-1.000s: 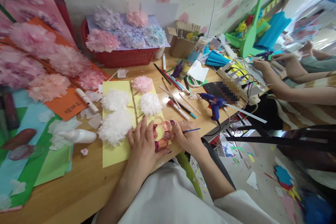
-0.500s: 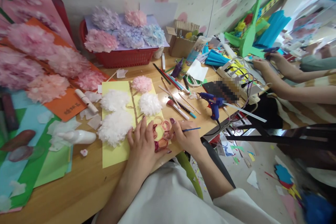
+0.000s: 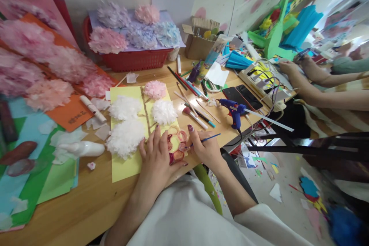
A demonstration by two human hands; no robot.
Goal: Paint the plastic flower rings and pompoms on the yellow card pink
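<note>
My left hand point(image 3: 157, 155) lies with fingers spread over the lower edge of a yellow sheet point(image 3: 127, 171). Its index finger and thumb rest against a clear flower-shaped paint palette point(image 3: 178, 155), whose wells are smeared red, pink and orange. A thin blue-handled paintbrush point(image 3: 210, 137) is pinched in my right hand point(image 3: 206, 150), and its tip reaches down to the palette's right side. White tissue-paper pompoms point(image 3: 125, 138), one pink pompom point(image 3: 155, 89) and a brown stem point(image 3: 146, 109) are on the sheet above my left hand.
A blue glue gun point(image 3: 235, 111), two phones point(image 3: 242, 97) and a power strip point(image 3: 261, 82) are on the right. Brushes and pencils point(image 3: 198, 115) lie nearby. A white glue bottle point(image 3: 86, 149) lies left. Behind stands a red basket point(image 3: 138, 60). A co-worker's hands point(image 3: 296, 65) are far right.
My right hand has shifted slightly, and the brush tip now shows at the palette's right side. My left hand stays in place. The whole view has shifted a little.
</note>
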